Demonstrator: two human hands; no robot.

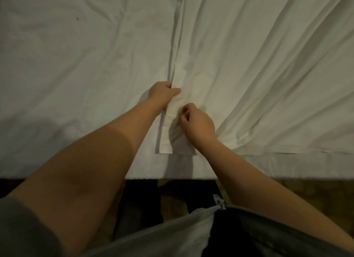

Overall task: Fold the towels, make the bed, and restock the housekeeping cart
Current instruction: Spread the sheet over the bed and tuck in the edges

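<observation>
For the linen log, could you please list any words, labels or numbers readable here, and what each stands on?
None: no text can be read. The white sheet held by the left hand and right hand shows no printing, and the zipper pull is too small to show any mark.

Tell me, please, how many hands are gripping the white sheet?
2. The left hand grips the white sheet at its long fold, farther up the bed; the right hand pinches the fabric just to its right, nearer the bed's edge. Neither is hidden.

Both hands (163, 95) (198, 123) gripping white sheet (249, 65) on bed (57, 75)
</observation>
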